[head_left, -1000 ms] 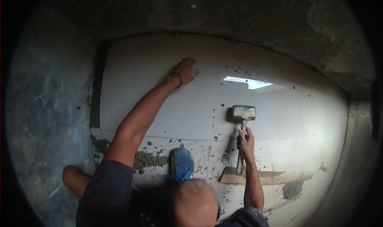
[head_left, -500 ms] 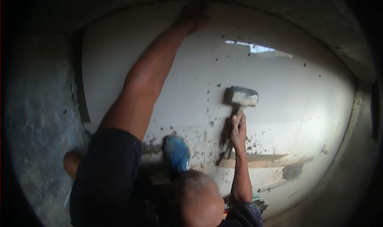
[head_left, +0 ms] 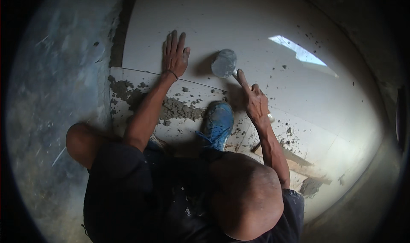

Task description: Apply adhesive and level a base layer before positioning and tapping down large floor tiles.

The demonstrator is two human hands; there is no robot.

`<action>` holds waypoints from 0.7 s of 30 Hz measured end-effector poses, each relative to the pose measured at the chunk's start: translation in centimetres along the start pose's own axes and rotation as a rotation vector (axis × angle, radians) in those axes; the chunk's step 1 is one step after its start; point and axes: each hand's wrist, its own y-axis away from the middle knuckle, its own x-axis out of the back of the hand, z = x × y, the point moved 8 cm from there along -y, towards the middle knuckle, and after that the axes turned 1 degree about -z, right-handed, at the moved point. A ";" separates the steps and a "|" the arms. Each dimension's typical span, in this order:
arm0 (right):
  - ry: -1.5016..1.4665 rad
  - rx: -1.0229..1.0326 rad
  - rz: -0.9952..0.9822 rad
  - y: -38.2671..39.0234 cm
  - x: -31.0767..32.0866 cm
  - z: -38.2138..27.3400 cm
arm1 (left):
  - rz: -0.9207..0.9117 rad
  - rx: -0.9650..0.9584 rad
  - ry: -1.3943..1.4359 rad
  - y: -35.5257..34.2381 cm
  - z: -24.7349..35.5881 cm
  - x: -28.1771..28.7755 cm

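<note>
My left hand (head_left: 175, 55) lies flat on a large pale floor tile (head_left: 205, 21), fingers stretched out and together, close to the tile's near edge. A dark band circles that wrist. My right hand (head_left: 256, 100) is closed round the handle of a mallet (head_left: 224, 64), one digit stretched along it toward the head. The mallet's round grey head is over the tile to the right of my left hand, with a shadow beside it. Whether the head touches the tile, I cannot tell. Most of the handle is hidden by my hand.
Crumbly grey mortar (head_left: 181, 109) is strewn along the tile's near edge. My blue shoe (head_left: 218, 123) stands between my arms. At the right lie a wooden strip (head_left: 299, 162) and a mortar lump (head_left: 310, 186). Bare grey concrete (head_left: 60, 85) borders the left side.
My left hand has come back from the tile's far end to near its closer edge. The mallet, still in my right hand, has shifted left, and its head has turned. The view has shifted too.
</note>
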 end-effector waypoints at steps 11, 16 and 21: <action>-0.113 0.105 0.022 -1.6 -3.0 -8.1 | 0.247 0.131 0.211 4.0 -5.0 0.8; -0.109 0.164 0.240 -0.7 -0.8 -9.9 | 0.223 0.088 0.273 3.9 -4.5 0.6; -0.160 0.125 0.314 0.9 0.7 -9.3 | 0.203 0.012 0.268 4.4 -4.4 1.7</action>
